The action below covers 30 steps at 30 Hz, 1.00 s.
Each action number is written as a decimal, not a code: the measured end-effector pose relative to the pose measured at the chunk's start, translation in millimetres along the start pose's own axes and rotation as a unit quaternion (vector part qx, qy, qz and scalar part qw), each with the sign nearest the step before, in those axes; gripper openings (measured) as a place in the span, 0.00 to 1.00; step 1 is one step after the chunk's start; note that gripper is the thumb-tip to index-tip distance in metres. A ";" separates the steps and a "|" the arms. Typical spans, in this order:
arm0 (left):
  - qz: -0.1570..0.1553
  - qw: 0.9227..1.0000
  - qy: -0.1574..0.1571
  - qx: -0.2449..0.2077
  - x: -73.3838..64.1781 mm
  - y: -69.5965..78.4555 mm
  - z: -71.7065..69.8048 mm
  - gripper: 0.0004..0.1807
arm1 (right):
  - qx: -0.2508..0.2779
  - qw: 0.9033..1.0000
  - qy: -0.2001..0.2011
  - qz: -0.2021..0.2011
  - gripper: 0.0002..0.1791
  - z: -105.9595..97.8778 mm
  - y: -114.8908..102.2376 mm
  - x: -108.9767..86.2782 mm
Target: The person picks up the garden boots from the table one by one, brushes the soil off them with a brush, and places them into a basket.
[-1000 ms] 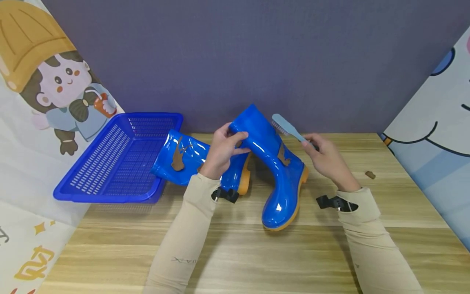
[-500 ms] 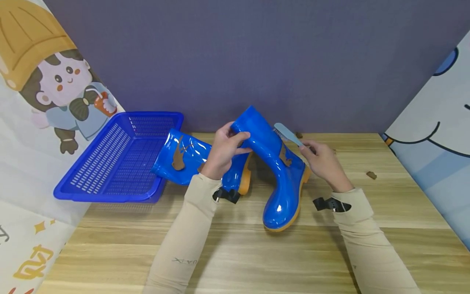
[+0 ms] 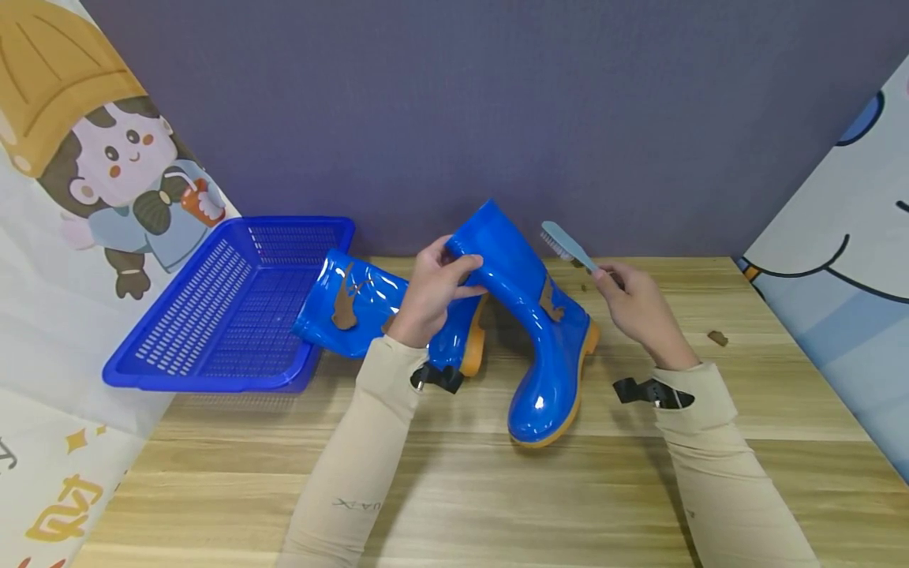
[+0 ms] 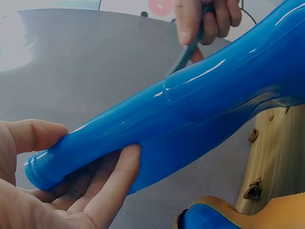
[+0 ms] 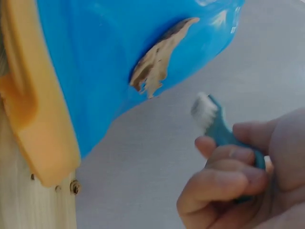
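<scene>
A glossy blue rain boot (image 3: 550, 371) with a yellow sole leans tilted, toe toward the person. My left hand (image 3: 436, 288) grips its shaft near the top, thumb on one side and fingers on the other in the left wrist view. My right hand (image 3: 635, 304) holds a light blue brush (image 3: 570, 243) by the handle, its white bristles facing the boot with a gap between. On the boot's side above the heel is a brown mud patch (image 5: 159, 59), ragged at its lower edge. A second blue boot (image 3: 376, 292) lies behind my left forearm, also mud-marked.
A blue plastic basket (image 3: 234, 383) stands at the left, against the lying boot's top. Brown crumbs (image 3: 717, 338) lie on the wooden table (image 3: 497, 505) at the right, and smaller bits sit near its back edge. A grey panel (image 3: 454, 118) rises behind.
The right hand and brush first came down toward the boot, then moved back up and right, away from it. Crumbs now show near the table's back edge. The left hand keeps its grip.
</scene>
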State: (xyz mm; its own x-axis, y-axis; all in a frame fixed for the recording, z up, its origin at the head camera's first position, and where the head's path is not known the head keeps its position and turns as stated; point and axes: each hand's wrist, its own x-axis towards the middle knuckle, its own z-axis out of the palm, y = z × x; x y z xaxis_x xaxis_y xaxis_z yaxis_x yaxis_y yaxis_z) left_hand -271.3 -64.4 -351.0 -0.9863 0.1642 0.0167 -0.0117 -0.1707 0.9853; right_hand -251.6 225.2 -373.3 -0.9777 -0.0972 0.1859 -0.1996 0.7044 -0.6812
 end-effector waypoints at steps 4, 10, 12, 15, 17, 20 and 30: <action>0.002 1.000 0.001 0.000 0.0 -0.3 0.3 0.27 | 0.027 0.999 -0.013 -0.030 0.28 2.5 -4.2 -0.9; 0.005 1.000 0.001 0.002 0.2 -0.2 0.5 0.27 | 0.011 0.998 -0.036 -0.042 0.25 4.3 -2.6 -1.0; 0.006 1.000 0.000 0.001 0.1 -0.5 0.5 0.27 | -0.009 0.998 -0.048 -0.030 0.25 1.5 1.4 -0.3; 0.007 1.000 -0.002 0.001 -0.1 -0.7 0.3 0.26 | -0.042 0.997 -0.069 0.000 0.26 -5.6 9.3 0.3; 0.006 1.000 -0.003 0.001 0.1 -1.2 0.1 0.26 | -0.056 0.995 -0.082 0.022 0.27 -10.7 13.9 0.4; 0.005 1.000 -0.005 0.000 0.5 -1.2 -0.5 0.27 | -0.059 0.993 -0.089 0.042 0.28 -16.4 17.1 0.4; 0.002 1.000 0.003 -0.012 2.6 -1.2 -2.9 0.26 | 0.006 0.992 -0.120 0.037 0.29 -27.9 9.0 -3.9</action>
State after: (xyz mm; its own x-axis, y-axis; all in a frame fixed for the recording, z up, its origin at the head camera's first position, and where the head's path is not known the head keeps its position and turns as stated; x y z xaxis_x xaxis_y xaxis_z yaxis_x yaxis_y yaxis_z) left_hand -274.3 -66.7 -352.7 -0.9873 0.1580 0.0194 -0.0118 -0.1940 0.9809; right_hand -247.7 251.5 -360.3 -0.9769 -0.2105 -0.0373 -0.1258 0.7072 -0.6958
